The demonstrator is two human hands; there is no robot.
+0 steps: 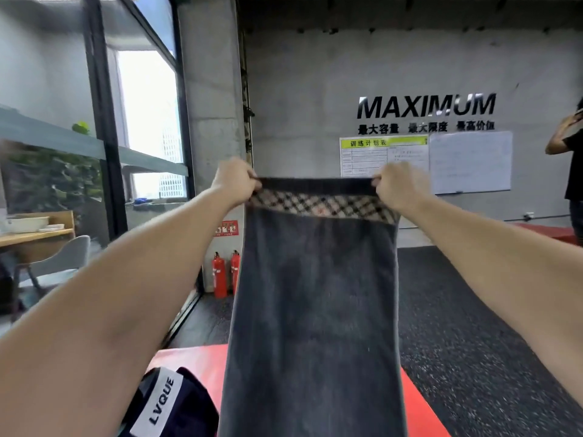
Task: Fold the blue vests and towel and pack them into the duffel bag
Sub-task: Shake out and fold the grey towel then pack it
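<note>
A dark grey-blue towel (315, 310) with a checked band near its top hangs stretched out in front of me. My left hand (235, 181) pinches its upper left corner and my right hand (399, 184) pinches its upper right corner, both arms held out at chest height. The towel's lower end runs out of view at the bottom. A dark navy duffel bag (179, 402) with a white "LVQUE" label lies at the lower left, partly hidden by my left arm. No vests are visible.
A red platform (202, 357) lies under the bag and towel. Two red fire extinguishers (225, 274) stand by the pillar. Black speckled floor (473, 326) spreads to the right. A person (571, 171) stands at the far right; a desk and chair (53, 263) sit at left.
</note>
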